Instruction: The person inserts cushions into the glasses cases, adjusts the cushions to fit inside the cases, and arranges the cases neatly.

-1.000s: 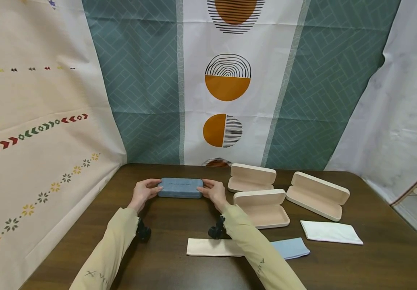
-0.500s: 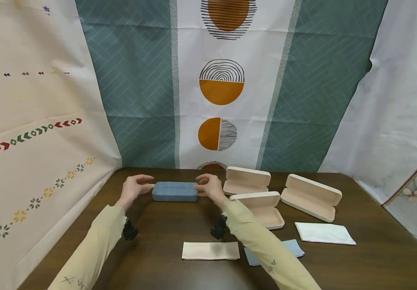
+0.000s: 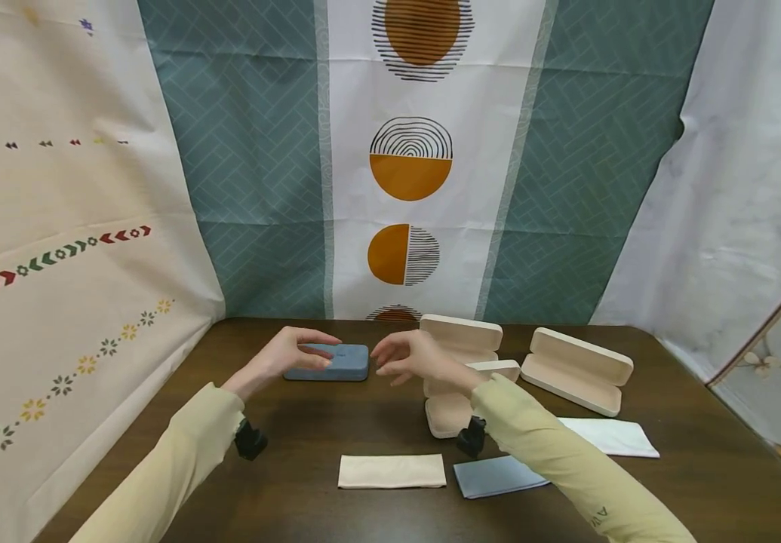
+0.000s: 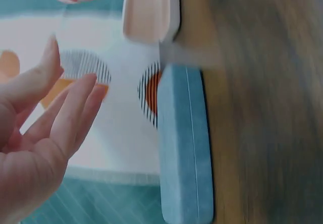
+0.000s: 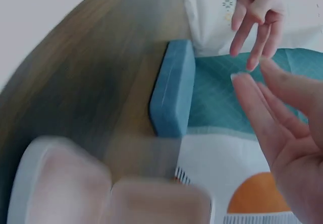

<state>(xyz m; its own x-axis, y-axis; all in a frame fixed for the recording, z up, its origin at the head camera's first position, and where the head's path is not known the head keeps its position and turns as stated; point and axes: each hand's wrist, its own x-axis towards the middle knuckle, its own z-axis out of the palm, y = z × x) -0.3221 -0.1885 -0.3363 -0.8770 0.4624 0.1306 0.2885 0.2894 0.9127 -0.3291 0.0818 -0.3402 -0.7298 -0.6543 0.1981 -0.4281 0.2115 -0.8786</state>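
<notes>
A: What's nearest?
B: Cream cloth (image 3: 392, 472) nr the table's (image 3: 281, 498) front edge, blue cloth (image 3: 499, 477) just R of it, part-hidden by the R sleeve (image 3: 576, 467). White cloth (image 3: 624, 437) twd the table's R edge.
A: Risk there?
B: Poss. the sleeve dips & drags a cloth. Next out, front open case (image 3: 447, 417): R wrist is right by it, so a low swing could knock it.
A: Hands?
B: L hand (image 3: 291, 353) & R hand (image 3: 413, 356) both up, fingers relaxed, gripping nothing.
A: And the blue case (image 3: 349, 366)?
B: Closed, L of centre, nr table's back edge. L hand's above it, apart; if fingertips catch it, it could skid off that edge.
A: Which way's it point?
B: Long axis L–R, approx parallel to the back edge, narrow ends facing the side edges. Lies flat. Can't tell which long side's hinged.
</notes>
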